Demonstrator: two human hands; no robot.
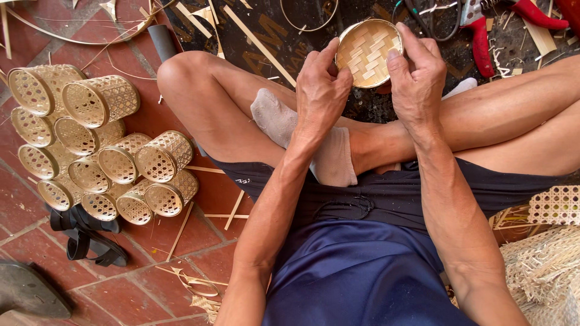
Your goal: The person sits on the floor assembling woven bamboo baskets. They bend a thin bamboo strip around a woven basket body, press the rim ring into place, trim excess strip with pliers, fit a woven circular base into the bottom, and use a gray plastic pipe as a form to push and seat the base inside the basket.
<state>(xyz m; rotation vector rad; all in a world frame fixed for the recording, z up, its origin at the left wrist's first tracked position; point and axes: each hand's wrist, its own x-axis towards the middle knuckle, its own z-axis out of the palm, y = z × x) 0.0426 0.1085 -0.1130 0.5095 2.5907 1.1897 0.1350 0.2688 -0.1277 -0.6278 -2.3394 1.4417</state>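
Both hands grip a small round woven disc above the crossed legs: the left hand pinches its near-left rim, the right hand closes over its right edge, thumb on the weave, likely to steady the rim while it is worked. Finished woven cylinders lie stacked on the tiled floor to the left, red-handled shears lying just beyond the disc.

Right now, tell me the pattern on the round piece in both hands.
Pale checker-weave bamboo disc, head view.
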